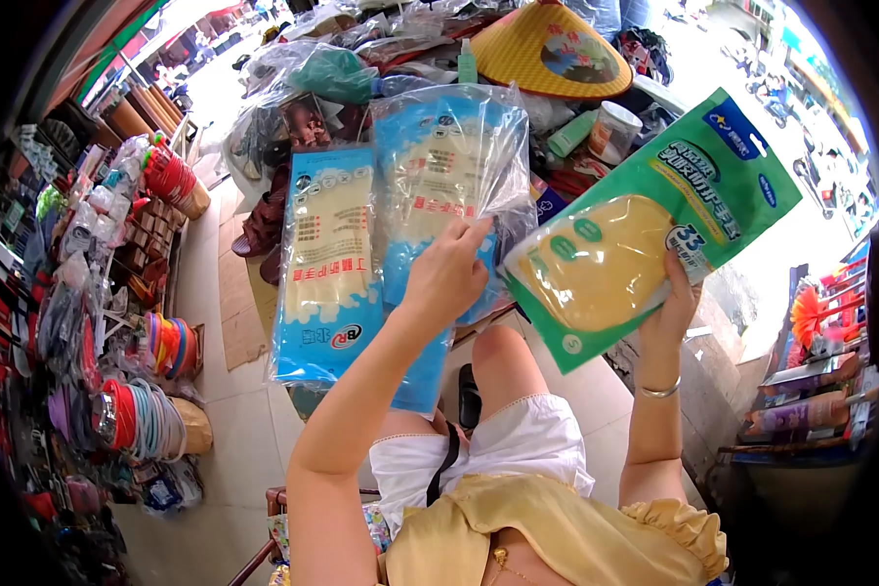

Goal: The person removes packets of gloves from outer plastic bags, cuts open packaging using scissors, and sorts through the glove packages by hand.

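Note:
My right hand (669,308) grips the lower right edge of a green glove packet (723,171). Through its clear window a yellow rubber glove shows. The fingers of my left hand (451,269) are closed on the crinkled edge of a clear plastic bag (498,161). Inside that bag lies a blue packet of cream gloves (430,176), partly covered by my hand. To its left is a second blue glove packet (332,264) in clear wrapping, its lower end near my left forearm. Another blue piece shows below my left wrist.
Ahead is a pile of plastic-wrapped goods, with a yellow conical hat (557,49), a green bottle (468,63) and a clear jar (613,132). Coiled hoses (142,420) and crowded shelves line the left. A stand of goods (801,415) is at right.

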`<state>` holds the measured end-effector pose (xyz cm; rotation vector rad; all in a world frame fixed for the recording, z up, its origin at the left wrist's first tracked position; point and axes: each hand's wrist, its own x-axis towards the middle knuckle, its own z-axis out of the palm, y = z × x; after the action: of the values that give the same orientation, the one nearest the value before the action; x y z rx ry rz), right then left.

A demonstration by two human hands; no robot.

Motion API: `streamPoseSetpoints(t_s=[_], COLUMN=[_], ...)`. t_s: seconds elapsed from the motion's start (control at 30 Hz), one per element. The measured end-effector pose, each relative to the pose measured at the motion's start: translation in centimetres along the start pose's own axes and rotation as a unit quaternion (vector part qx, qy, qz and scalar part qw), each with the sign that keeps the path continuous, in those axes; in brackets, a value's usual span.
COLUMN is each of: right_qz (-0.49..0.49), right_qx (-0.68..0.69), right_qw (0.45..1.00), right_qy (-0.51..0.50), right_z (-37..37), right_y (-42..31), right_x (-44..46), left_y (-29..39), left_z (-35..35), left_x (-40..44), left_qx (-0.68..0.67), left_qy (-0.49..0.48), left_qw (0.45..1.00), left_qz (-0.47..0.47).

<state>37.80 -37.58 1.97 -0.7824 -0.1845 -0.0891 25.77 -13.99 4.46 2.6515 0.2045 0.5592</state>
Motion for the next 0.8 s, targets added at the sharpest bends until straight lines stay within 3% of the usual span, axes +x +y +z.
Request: streamPoseSetpoints(t_s=[0.13,0.17,0.23,0.27,0.3,0.33,0.4,0.43,0.47,0.5,0.53,0.63,0.67,0.77,0.8], right_qz=[0.095,0.129,0.179,0.179,0.227,0.27,0.042,0.039,0.013,-0.013,-0.016,0.005,0.002,0.12,0.104], right_qx=[0.023,0.004,0.004,0.004,-0.042,-0.086,-0.209,-0.207,-0.244,-0.281,-0.28,-0.328,-0.333,-0.254,-0.258], right_qw=[0.991,0.979,0.941,0.941,0.883,0.805,0.707,0.71,0.673,0.634,0.64,0.58,0.585,0.708,0.733], right_qy=[-0.092,-0.16,-0.286,-0.285,-0.408,-0.521,-0.675,-0.672,-0.698,-0.72,-0.716,-0.746,-0.739,-0.648,-0.621], right_z=[-3.8,-5.5,-5.8,-5.8,-3.9,-2.2,0.5,1.1,1.6,1.9,1.9,2.0,1.7,0.4,-0.3], right_y=[-2.3,-2.5,-2.3,-2.2,-2.5,-2.3,0.1,0.8,1.3,1.6,1.8,1.2,1.1,-0.2,-0.4], right_x=[1.3,1.6,0.9,0.8,0.2,-0.5,-1.6,-2.3,-3.1,-3.6,-4.0,-4.0,-3.6,-1.8,-1.0], left_y=[0.1,-0.1,-0.4,-0.7,-1.3,-1.4,-1.6,-0.6,0.3,0.5,0.5,0.5,0.5,-0.6,-1.1], left_z=[-0.6,-0.6,-0.6,-0.1,0.8,0.6,0.1,-0.2,-0.6,-0.8,-1.1,-1.7,-1.8,-1.2,-1.7], left_x=[0.1,0.0,-0.3,-0.5,-0.7,-0.6,-0.3,-0.1,0.0,0.0,0.0,-0.3,-0.6,-1.4,-1.5], left_qx=[-0.039,-0.041,0.068,0.068,-0.102,-0.033,0.09,0.146,0.202,0.206,0.17,0.118,0.096,0.092,0.118], left_qy=[-0.018,-0.018,0.005,0.005,0.01,-0.008,-0.021,-0.095,-0.167,-0.17,-0.159,-0.123,-0.094,-0.039,-0.061], left_qw=[0.999,0.999,0.986,0.987,0.983,0.975,0.927,0.935,0.933,0.93,0.942,0.956,0.961,0.967,0.962], left_qz=[0.02,0.019,0.149,0.149,0.15,0.22,0.364,0.308,0.248,0.253,0.242,0.24,0.242,0.234,0.237])
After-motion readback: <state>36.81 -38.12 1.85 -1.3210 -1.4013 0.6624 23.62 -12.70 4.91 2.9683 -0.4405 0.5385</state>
